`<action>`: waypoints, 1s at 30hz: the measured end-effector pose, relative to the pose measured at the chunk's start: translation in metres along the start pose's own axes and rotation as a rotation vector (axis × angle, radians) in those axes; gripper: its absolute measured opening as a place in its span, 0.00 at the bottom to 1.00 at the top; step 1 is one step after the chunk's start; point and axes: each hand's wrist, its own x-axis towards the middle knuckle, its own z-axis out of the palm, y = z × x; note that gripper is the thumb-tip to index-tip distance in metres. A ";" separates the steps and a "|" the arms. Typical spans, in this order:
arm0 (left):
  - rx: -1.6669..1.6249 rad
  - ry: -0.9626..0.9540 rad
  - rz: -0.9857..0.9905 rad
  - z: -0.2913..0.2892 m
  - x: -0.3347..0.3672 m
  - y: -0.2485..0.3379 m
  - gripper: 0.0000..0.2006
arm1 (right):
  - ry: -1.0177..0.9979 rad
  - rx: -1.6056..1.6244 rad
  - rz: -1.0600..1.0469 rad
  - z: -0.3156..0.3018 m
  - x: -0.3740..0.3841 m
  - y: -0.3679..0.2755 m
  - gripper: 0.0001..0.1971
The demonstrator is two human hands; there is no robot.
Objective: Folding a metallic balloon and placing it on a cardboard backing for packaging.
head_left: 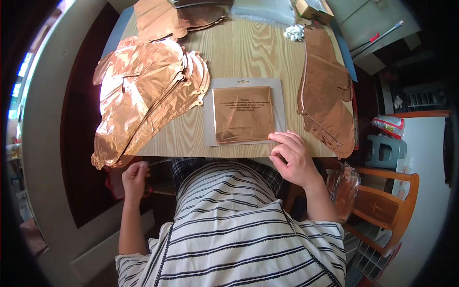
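On the table in front of me lies a flat, folded copper-coloured foil piece point(243, 126) in a clear wrapper with dark print, on a grey backing card point(209, 115) with a hanging slot at its top. The fingertips of my right hand point(295, 160) touch the lower right corner of the package; the thumb stands apart from the fingers. My left hand point(135, 179) is beyond the table's near edge, fingers curled together; whatever may be in them cannot be made out. Just above it, a stack of flat copper-coloured foil balloons point(138, 91) hangs slightly over the edge.
More copper foil balloons point(327, 91) lie along the table's right side, others point(155, 19) at the back left. Clear plastic bags point(263, 10), small white pieces point(294, 32) and a small box point(314, 8) sit at the back. A wooden chair point(382, 201) stands at my right.
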 end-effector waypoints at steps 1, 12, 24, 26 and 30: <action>0.036 0.050 -0.156 -0.028 -0.001 -0.047 0.10 | -0.011 0.004 0.001 -0.001 0.000 -0.001 0.07; 0.850 0.027 -0.501 -0.060 0.013 -0.243 0.17 | 0.041 -0.006 0.005 -0.012 0.007 -0.012 0.08; 1.082 -0.078 -0.536 -0.095 0.049 -0.216 0.19 | 0.041 -0.070 0.052 -0.020 -0.012 -0.009 0.13; 0.994 0.041 -0.609 -0.095 0.047 -0.217 0.21 | 0.043 -0.081 0.035 -0.021 -0.014 -0.006 0.13; 1.230 -0.069 -0.295 -0.096 0.017 -0.243 0.24 | 0.053 -0.081 0.017 -0.024 -0.014 -0.003 0.13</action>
